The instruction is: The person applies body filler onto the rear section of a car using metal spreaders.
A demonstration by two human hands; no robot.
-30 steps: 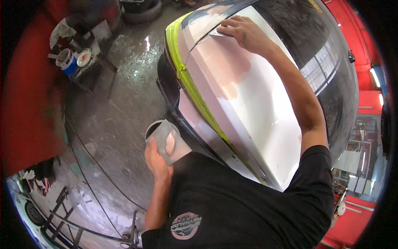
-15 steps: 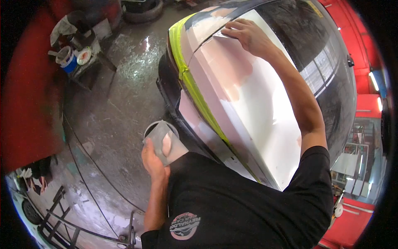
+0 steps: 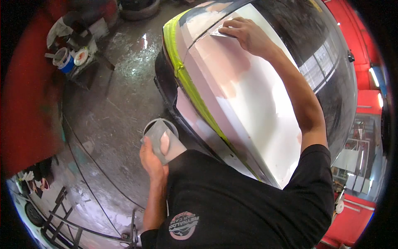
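My left hand [image 3: 152, 159] grips the edge of a flat grey plate [image 3: 174, 151] that carries a mound of pinkish paste [image 3: 165, 143]. Up on the car panel [image 3: 265, 99], my right hand [image 3: 244, 35] pinches a thin, pale spreader [image 3: 216, 32] against the surface near the panel's upper seam. The panel is white, with a pinkish patch [image 3: 228, 62] just below my right hand. Yellow-green tape [image 3: 192, 93] runs along the panel's left side. Behind the plate, the round rim of a container [image 3: 174, 126] shows in part.
A stand [image 3: 85, 68] at the upper left holds a blue and white tub [image 3: 64, 62] and a round lid [image 3: 81, 57]. Cables [image 3: 89, 180] cross the floor. A black metal frame [image 3: 76, 228] is at the lower left, near a tyre [image 3: 34, 213]. Dark car glass [image 3: 306, 41] borders the panel.
The view has shifted slightly. My right hand stays at the upper seam with the spreader, and my left hand still holds the plate, a little further left than before.
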